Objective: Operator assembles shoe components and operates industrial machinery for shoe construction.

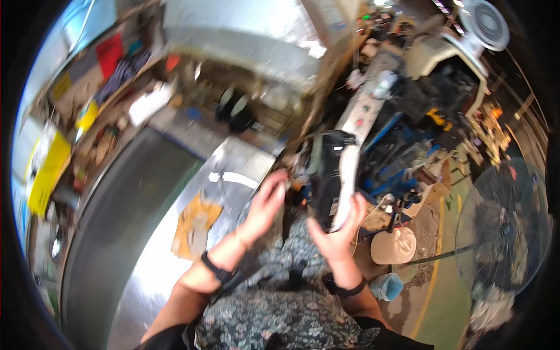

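In front of my body, my left hand [266, 204] is raised with its fingers stretched forward. A small pale patch shows at its fingers, too blurred to name. To the right, my right hand [340, 234] has thumb and fingers spread, close to the near end of a white strip [348, 172] along a dark glossy machine part [324, 175]. I cannot tell whether the hand touches it. Left of my left hand, a torn brown flat piece [201, 219] lies on a shiny metal table [149, 274].
A broad dark curved surface [116, 233] borders the table on the left. Cluttered machinery [402, 140] fills the far right. Nearer on the right are a beige container [392, 246], a light blue bin [387, 287] and a large floor fan [504, 230].
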Demonstrator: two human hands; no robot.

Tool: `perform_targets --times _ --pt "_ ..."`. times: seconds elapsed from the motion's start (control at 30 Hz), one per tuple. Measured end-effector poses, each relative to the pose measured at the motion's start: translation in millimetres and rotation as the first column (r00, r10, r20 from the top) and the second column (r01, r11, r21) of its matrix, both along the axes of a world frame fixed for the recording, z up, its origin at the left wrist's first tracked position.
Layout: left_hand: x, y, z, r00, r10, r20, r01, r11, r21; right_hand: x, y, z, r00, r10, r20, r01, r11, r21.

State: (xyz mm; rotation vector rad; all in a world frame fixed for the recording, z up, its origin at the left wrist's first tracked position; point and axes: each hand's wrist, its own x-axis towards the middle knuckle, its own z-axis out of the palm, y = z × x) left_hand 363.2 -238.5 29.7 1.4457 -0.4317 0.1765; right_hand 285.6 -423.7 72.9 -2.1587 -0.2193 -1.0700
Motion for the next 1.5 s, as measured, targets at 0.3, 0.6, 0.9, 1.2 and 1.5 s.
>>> perform_targets --times 0.3,0.6,0.9,1.2,1.5 --pt "-51.4 42.1 -73.1 0.457 -0.511 -0.728 0.047 0.831 -0.554 41.2 58.7 -60.2 0.258 0.906 -0.335 -0.106 0.371 0.923" --pt "-43.1 50.2 -94.0 0.506 -0.527 -0.683 0.080 0.817 -0.571 63.4 72.2 -57.6 0.248 0.758 -0.604 -0.542 0.625 0.562" --pt "-27.2 43.6 -89.9 0.437 -0.567 -0.698 0.074 0.796 -0.601 89.7 55.8 -36.8 0.023 0.961 -0.276 0.166 0.269 0.949" --pt "-32.3 105.9 -45.0 0.999 0.033 0.021 -0.039 0.892 0.451 61.3 -42.4 -22.5 0.037 0.748 -0.663 0.420 0.590 0.690" --pt "-18.2 216.3 -105.1 0.982 0.136 0.129 -0.164 0.288 0.944 265.0 55.3 -108.3 0.807 0.446 -0.387 -0.065 0.719 0.692"
